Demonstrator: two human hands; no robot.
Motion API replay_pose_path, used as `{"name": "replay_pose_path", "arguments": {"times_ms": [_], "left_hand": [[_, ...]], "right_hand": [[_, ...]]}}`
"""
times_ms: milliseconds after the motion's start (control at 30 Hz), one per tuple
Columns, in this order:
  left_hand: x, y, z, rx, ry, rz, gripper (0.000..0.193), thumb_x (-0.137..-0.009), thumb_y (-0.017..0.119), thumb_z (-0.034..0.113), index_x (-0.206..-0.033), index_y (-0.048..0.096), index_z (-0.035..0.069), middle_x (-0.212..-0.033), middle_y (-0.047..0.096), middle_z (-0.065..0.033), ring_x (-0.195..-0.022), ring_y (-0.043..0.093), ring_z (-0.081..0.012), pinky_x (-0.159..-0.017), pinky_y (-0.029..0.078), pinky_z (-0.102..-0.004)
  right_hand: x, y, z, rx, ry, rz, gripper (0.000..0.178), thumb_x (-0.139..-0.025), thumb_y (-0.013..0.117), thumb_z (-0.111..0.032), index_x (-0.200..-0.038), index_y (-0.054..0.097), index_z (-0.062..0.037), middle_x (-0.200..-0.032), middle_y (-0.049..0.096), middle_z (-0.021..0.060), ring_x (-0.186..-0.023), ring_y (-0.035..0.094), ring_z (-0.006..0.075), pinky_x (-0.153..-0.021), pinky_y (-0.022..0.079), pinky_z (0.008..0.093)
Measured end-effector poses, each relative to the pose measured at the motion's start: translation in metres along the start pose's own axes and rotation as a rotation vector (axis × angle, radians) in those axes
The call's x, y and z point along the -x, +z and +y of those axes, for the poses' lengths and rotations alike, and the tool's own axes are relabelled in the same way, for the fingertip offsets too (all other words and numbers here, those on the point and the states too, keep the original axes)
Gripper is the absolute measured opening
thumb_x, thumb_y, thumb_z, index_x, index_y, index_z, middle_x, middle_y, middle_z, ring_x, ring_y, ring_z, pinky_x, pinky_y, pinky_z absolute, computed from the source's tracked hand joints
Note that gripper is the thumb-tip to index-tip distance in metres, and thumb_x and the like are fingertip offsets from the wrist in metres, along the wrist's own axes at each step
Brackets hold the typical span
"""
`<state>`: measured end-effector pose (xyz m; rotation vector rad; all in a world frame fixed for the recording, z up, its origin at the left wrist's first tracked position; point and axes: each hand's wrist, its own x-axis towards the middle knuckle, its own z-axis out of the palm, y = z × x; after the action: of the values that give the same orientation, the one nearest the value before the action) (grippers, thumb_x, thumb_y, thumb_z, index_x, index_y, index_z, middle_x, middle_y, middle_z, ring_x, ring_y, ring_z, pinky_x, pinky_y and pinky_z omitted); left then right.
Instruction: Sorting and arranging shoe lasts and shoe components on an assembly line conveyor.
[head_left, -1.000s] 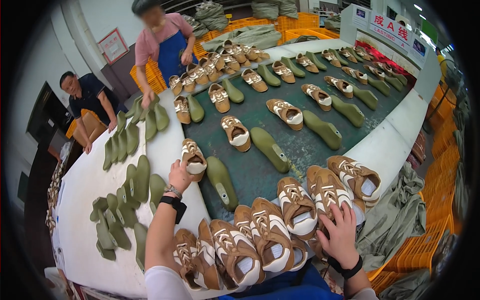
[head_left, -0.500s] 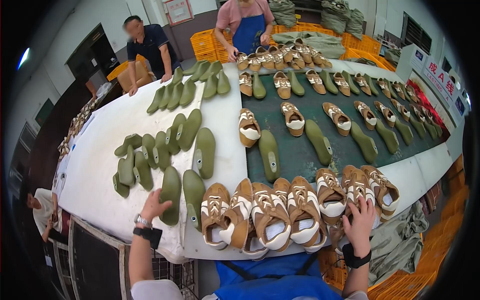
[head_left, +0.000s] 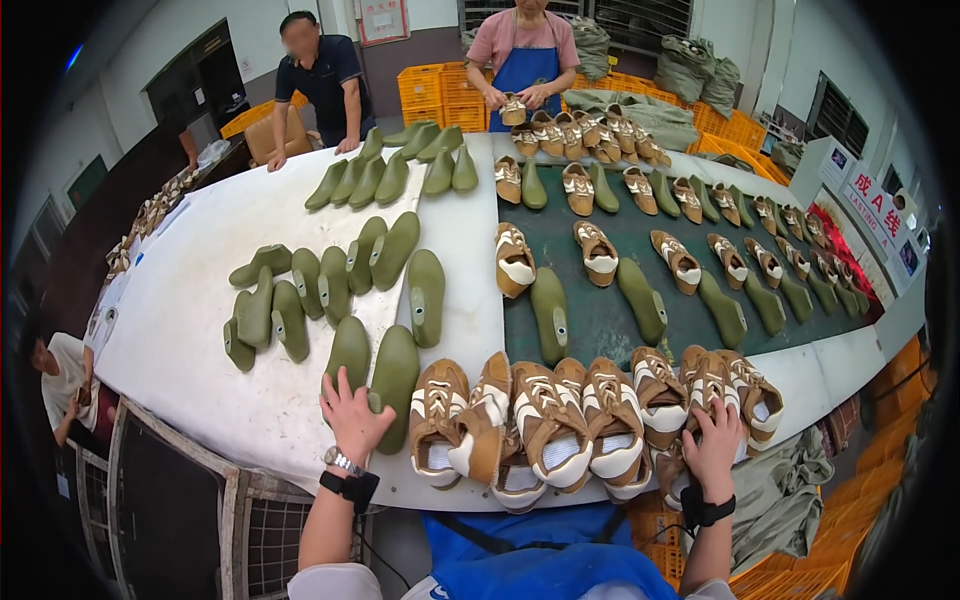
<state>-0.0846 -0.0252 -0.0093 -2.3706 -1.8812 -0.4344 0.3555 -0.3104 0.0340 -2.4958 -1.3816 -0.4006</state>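
My left hand [head_left: 355, 420] lies with fingers spread over the near end of a green shoe last [head_left: 347, 347]. Its thumb reaches toward a second green last [head_left: 396, 365], right beside the first; contact there is unclear. My right hand [head_left: 713, 452] grips the near end of a brown-and-white sneaker [head_left: 711, 382], thumb on one side and fingers over the top. That sneaker stands among a crowded row of similar laced sneakers [head_left: 546, 410] along the table's near edge. Part of its heel is hidden under my hand.
More green lasts [head_left: 268, 312] lie on the white tabletop [head_left: 180, 340] to the left. Sneakers and lasts alternate on the dark green mat [head_left: 620, 330]. Across the table a person in a blue apron [head_left: 528, 70] holds a sneaker; another person [head_left: 325, 85] leans on the edge.
My left hand has shifted right, from the first last's left side to its near end. My right hand stays on the sneaker. The aproned person has lifted a sneaker. The view has shifted slightly.
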Motion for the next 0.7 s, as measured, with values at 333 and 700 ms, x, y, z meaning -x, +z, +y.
{"name": "replay_pose_path", "arguments": {"times_ms": [333,700], "left_hand": [[-0.013,0.005,-0.036,0.314,-0.306,-0.122,0.053,-0.071,0.068,0.046,-0.097,0.063,0.001,-0.095,0.053,-0.0253,-0.084,0.056,-0.0409,-0.077,0.047,-0.0433],[-0.077,0.037,0.029,0.297,-0.041,0.101,0.044,-0.068,0.071,0.038,-0.082,0.065,-0.003,-0.082,0.058,-0.0273,-0.084,0.057,-0.0396,-0.074,0.049,-0.0441]], "right_hand": [[0.000,-0.002,-0.004,-0.010,0.001,0.021,0.039,-0.067,0.069,-0.018,-0.104,0.060,-0.0088,-0.126,0.044,0.0145,-0.121,0.032,0.0396,-0.101,0.024,0.0512],[0.000,-0.001,-0.005,-0.008,0.026,0.038,0.038,-0.066,0.070,-0.019,-0.102,0.061,-0.0093,-0.125,0.045,0.0140,-0.121,0.032,0.0392,-0.101,0.024,0.0527]]}}
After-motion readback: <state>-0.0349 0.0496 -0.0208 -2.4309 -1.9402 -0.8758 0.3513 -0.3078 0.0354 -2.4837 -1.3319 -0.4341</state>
